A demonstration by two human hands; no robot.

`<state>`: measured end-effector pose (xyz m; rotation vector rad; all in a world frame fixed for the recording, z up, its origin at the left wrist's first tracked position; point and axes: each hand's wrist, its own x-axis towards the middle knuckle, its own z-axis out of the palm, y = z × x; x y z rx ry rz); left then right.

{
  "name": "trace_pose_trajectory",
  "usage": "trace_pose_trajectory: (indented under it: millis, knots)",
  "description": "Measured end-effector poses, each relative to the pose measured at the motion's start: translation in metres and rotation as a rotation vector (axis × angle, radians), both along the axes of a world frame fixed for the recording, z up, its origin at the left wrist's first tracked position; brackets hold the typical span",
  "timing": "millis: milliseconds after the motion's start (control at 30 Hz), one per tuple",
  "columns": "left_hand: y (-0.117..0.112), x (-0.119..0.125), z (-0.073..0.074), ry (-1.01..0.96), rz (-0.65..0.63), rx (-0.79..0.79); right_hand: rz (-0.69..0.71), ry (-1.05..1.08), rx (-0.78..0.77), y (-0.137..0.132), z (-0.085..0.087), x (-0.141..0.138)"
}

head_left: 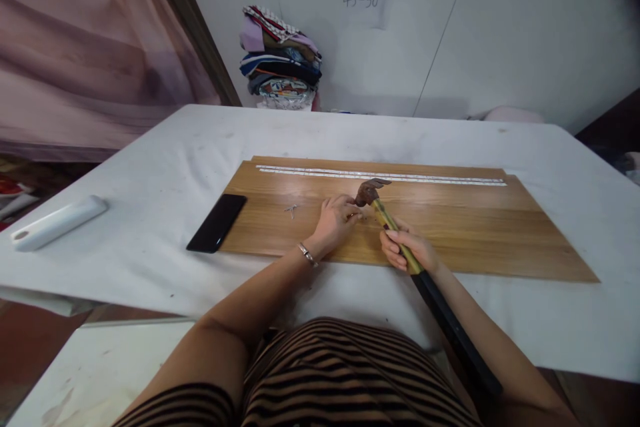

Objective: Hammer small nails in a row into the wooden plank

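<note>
Hammer [434, 293] in right hand [421, 248], left hand [333, 223] near small pieces [293, 211], possibly nails.

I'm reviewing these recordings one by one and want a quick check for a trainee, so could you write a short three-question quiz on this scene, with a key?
1. Multiple choice: What does the right grip hold?
A) scissors
B) hammer
C) paintbrush

2. True or false: A black slab lies at the left end of the wooden board.

3. Fill in the gap: The part of the hammer nearest the left grip is its ____.

Key:
1. B
2. True
3. head
</note>
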<state>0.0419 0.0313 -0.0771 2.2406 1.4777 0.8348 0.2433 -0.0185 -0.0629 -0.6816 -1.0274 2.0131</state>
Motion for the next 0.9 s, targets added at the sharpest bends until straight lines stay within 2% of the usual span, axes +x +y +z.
trace_pose_trajectory:
  millis: [367,667,900]
  knots:
    - [0.0043,0.0012,-0.0036,0.016,-0.003,-0.071,0.015,0.017,-0.005,0.0007,0.0006,-0.0009]
    - [0.0036,0.0014,-0.0044,0.113,-0.045,0.001,0.026,0.01,0.019,0.0016,-0.0013,-0.0009]
    - [0.0065,0.0013,-0.0094,0.118,-0.045,0.002,0.029,-0.003,0.009,0.0013,0.0008,-0.0013]
